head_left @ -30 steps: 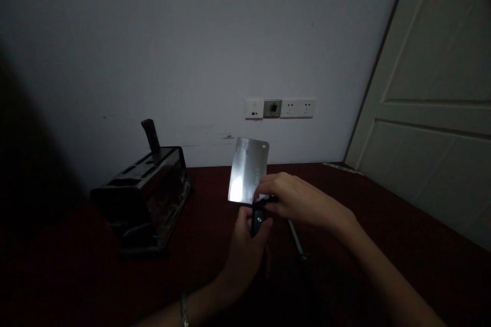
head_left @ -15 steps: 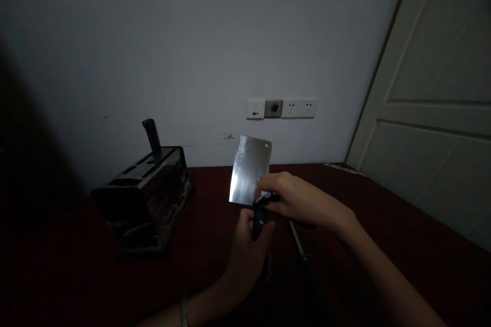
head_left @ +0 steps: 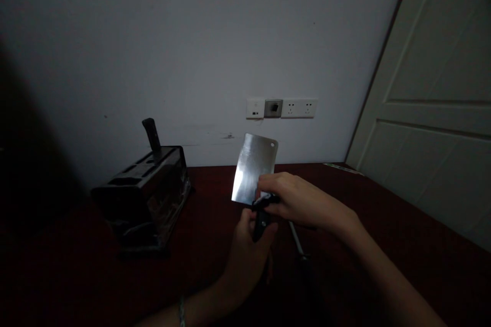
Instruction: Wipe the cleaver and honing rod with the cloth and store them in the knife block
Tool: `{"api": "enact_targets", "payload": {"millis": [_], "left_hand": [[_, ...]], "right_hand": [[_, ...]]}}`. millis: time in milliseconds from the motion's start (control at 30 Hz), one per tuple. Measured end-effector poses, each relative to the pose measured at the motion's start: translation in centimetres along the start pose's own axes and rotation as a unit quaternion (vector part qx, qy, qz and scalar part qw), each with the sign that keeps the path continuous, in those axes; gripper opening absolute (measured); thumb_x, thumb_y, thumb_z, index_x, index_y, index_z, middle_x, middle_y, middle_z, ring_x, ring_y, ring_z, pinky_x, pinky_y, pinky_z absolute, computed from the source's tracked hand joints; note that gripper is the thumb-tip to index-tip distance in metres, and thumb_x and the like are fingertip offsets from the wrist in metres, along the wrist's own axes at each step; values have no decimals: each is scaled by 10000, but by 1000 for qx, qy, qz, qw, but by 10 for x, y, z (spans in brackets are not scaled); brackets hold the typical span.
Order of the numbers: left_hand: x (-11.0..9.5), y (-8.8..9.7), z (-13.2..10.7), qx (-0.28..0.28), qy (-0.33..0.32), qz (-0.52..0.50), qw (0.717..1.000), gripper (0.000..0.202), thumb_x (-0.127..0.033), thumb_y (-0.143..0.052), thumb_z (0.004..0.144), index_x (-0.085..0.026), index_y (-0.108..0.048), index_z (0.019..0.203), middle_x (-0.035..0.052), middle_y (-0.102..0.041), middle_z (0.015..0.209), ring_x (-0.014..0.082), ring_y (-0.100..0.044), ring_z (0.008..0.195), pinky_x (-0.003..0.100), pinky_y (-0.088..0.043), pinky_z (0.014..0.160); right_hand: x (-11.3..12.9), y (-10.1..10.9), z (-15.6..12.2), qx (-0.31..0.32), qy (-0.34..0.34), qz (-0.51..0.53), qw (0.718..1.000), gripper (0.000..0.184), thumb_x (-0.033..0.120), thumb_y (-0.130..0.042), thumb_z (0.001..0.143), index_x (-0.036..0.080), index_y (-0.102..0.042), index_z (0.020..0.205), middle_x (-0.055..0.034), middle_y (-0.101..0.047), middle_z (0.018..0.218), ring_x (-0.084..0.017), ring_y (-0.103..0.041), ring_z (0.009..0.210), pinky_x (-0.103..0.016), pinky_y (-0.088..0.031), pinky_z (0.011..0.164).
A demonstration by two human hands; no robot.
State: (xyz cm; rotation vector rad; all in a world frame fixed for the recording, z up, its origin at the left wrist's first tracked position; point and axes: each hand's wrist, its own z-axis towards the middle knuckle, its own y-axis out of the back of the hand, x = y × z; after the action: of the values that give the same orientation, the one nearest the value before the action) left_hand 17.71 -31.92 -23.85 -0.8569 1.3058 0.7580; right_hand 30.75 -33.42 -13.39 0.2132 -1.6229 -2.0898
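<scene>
A cleaver [head_left: 253,166] with a broad shiny blade and a hole in its upper right corner stands nearly upright, leaning slightly right. My left hand [head_left: 247,250] is closed round its black handle from below. Where blade meets handle, my right hand [head_left: 289,196] pinches a small black-and-white thing [head_left: 265,199] whose kind I cannot make out; its fingers hide part of the blade. Beneath the right hand lies a thin metal rod [head_left: 295,239] with a dark handle, probably a sharpening steel, its upper end hidden.
On the left of the dark red table [head_left: 207,184] stands a black knife block [head_left: 143,199] with several slots and one black-handled knife [head_left: 152,134] in it. Behind rises a pale wall with sockets [head_left: 299,108]. A white panelled door [head_left: 433,112] borders the right side.
The cleaver's blade has shifted a little to the right and leans slightly more that way. Both hands keep their hold, nearly in the same place.
</scene>
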Motion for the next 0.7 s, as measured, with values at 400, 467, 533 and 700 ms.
{"api": "enact_targets", "payload": {"millis": [400, 467, 533, 700], "left_hand": [[6, -1, -3, 8, -3, -7, 1000, 311, -422, -575, 761, -206, -374, 859, -104, -472, 515, 42, -387, 254, 138, -299, 227], [4, -1, -3, 14, 0, -12, 1000, 299, -416, -572, 763, -203, -380, 848, -103, -464, 509, 42, -381, 253, 139, -300, 224], [1, 0, -2, 14, -3, -13, 1000, 286, -413, -565, 768, -202, -385, 836, -104, -450, 495, 39, -375, 253, 132, -293, 223], [0, 1, -2, -3, -10, -3, 1000, 291, -419, -565, 766, -198, -390, 838, -108, -428, 473, 35, -365, 253, 126, -295, 225]], "right_hand": [[5, 2, 1, 10, 2, -12, 1000, 102, 125, -564, 719, 189, -574, 797, -35, -625, 853, -150, -556, 743, -249, -363, 625], [5, 5, -1, 12, -7, -18, 1000, 93, 135, -575, 711, 192, -572, 785, -28, -625, 843, -146, -551, 725, -247, -356, 608], [4, 9, -5, 13, -13, -18, 1000, 96, 135, -581, 705, 196, -572, 778, -21, -626, 837, -141, -547, 713, -241, -349, 590], [6, 10, -7, 4, -2, -15, 1000, 100, 127, -566, 713, 196, -575, 785, -27, -626, 846, -146, -549, 730, -245, -354, 608]]}}
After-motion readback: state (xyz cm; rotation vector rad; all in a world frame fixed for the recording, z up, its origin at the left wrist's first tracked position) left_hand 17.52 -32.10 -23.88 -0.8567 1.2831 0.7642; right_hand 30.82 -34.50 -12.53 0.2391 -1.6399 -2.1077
